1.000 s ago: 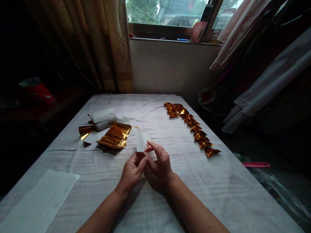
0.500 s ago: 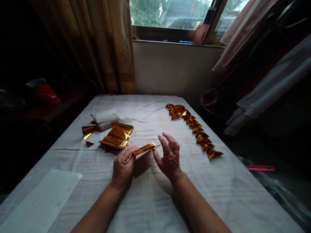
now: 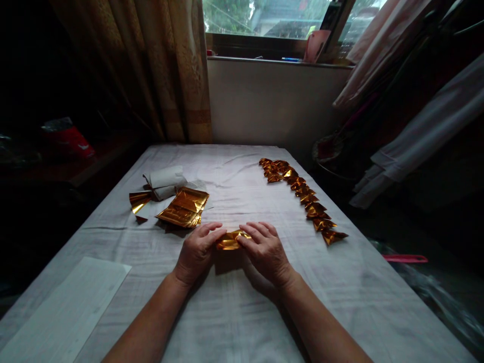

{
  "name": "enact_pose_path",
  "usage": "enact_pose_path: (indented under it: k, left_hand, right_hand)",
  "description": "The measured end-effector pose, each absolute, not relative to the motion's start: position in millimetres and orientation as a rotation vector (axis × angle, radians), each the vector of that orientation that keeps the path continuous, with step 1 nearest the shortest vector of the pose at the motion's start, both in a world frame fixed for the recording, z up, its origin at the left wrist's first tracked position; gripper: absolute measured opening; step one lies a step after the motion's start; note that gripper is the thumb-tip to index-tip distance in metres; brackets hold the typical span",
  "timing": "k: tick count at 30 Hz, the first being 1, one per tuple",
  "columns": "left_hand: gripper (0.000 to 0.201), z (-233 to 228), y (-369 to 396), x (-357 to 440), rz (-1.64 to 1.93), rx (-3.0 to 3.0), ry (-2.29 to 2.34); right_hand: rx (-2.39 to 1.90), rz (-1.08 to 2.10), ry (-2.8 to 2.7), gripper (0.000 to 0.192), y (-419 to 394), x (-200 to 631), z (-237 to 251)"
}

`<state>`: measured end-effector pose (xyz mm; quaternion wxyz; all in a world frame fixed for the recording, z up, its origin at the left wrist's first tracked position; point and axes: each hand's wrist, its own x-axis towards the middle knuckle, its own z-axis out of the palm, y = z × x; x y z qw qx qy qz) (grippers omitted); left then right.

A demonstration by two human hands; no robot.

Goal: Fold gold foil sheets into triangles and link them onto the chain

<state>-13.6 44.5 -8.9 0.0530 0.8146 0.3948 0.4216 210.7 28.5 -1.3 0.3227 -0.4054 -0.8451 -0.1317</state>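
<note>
Gold foil piece [image 3: 230,240] between both hands

Your table [image 3: 242,312] carries a white cloth. Landmark: gold foil stack [image 3: 184,207]. Just behind it, white paper roll [image 3: 165,179]. Far right of it, row of folded gold pieces [image 3: 302,194]. Near-left, white sheet [image 3: 68,307].

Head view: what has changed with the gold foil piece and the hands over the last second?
The small gold foil piece was held upright, white side showing, then tilted flat; now it lies pressed on the white cloth-covered table. The right hand, which had let go, is back on it, opposite the left hand. The stack of gold foil sheets and the row of folded gold foil pieces stayed put.
</note>
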Motion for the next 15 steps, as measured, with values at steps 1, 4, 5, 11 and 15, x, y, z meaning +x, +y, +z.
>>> enact_pose_path:
  k: [1,4,5,11,15]
  left_hand:
    - [0.032,-9.6,42.5,-14.5,1.215,2.484,1.166]
    - [0.038,-12.1,33.0,-17.1,1.029,2.458,1.079]
    - [0.041,-13.3,29.8,-17.9,0.987,2.434,1.073]
    - [0.048,-24.1,24.0,-22.0,0.850,2.437,1.075]
    - [0.050,-23.2,25.2,-24.5,0.740,2.468,1.054]
  right_hand:
    - [-1.060,-0.313,-2.260,0.016,25.5,211.5,-3.8]
    - [-0.995,-0.213,-2.327,0.018,15.9,212.5,-7.1]
    - [-0.979,-0.185,-2.325,0.019,13.1,212.5,-6.7]
    - [-0.997,-0.172,-2.378,0.015,7.6,213.8,-5.6]
    - [-1.064,-0.181,-2.413,0.013,6.3,212.9,-12.0]
